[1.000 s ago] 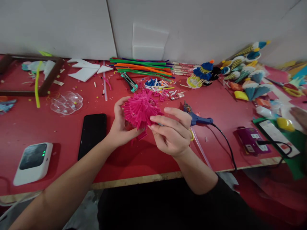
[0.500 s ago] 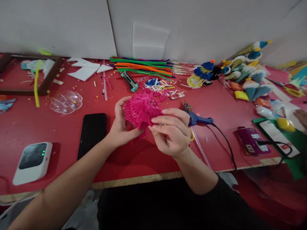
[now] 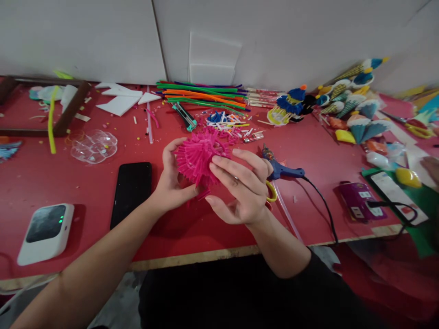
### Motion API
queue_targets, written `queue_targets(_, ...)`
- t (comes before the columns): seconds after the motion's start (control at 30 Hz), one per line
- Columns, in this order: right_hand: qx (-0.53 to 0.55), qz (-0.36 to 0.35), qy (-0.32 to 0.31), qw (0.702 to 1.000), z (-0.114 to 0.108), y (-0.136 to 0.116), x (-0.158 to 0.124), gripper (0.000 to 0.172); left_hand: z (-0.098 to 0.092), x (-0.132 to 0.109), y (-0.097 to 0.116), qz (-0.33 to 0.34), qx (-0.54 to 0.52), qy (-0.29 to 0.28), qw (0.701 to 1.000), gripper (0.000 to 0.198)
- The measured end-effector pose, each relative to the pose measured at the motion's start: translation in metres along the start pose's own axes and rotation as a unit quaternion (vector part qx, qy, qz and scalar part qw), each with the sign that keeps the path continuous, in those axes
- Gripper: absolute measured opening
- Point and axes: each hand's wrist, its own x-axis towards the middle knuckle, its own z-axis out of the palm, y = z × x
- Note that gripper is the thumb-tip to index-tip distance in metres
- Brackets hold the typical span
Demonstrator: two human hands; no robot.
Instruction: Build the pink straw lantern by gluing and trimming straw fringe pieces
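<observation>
My left hand [image 3: 173, 180] is wrapped round the left side of a bright pink pom-pom-like ball [image 3: 195, 157] and holds it above the table. Many short fuzzy strips, like pipe cleaner pieces, stick out all over the ball. From the right, my right hand [image 3: 240, 185] rests its stretched fingertips on the ball, the thumb spread apart below. Short pink cut pieces [image 3: 233, 132] and white and blue bits [image 3: 222, 119] lie behind the ball. Yellow scissor handles [image 3: 272, 192] show partly behind my right hand.
A blue hot glue gun [image 3: 284, 170] with a black cord lies to the right, near a purple power box [image 3: 360, 201]. To the left are a black phone [image 3: 132, 194] and a white device [image 3: 46, 233]. Pipe cleaners [image 3: 206, 96] and a box cutter [image 3: 184, 116] lie behind.
My right hand has loosened its pinch at the ball's right edge. Its fingers are now straighter and lie against the ball, and the thumb has moved down and away.
</observation>
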Motion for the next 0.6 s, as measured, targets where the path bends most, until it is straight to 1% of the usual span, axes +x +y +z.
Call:
queue_targets(0.2,0.000,0.014,-0.015,1.000,0.0004,0.0006,-0.0033,0.054,-0.0016,0.0001,-0.0008,0.012,0.018,-0.005,1.000,0.102)
queue_targets(0.3,0.025,0.012,-0.007,1.000,0.0001,0.0007,-0.0048,0.063,-0.0007,-0.0005,-0.0006,0.001,0.001,0.001,1.000,0.100)
queue_targets(0.37,0.030,0.011,0.000,0.999,0.0002,0.0007,-0.0048,0.066,0.0004,-0.0007,0.0004,0.000,-0.003,0.000,1.000,0.099)
queue_targets(0.53,-0.039,0.012,0.015,0.999,0.0013,-0.0005,-0.0025,0.049,0.0001,-0.0008,0.0020,0.022,0.045,-0.005,0.999,0.104)
queue_targets(0.6,-0.029,0.012,0.023,0.999,0.0013,-0.0011,-0.0019,0.045,-0.0024,-0.0013,-0.0008,0.053,0.082,0.013,0.995,0.107)
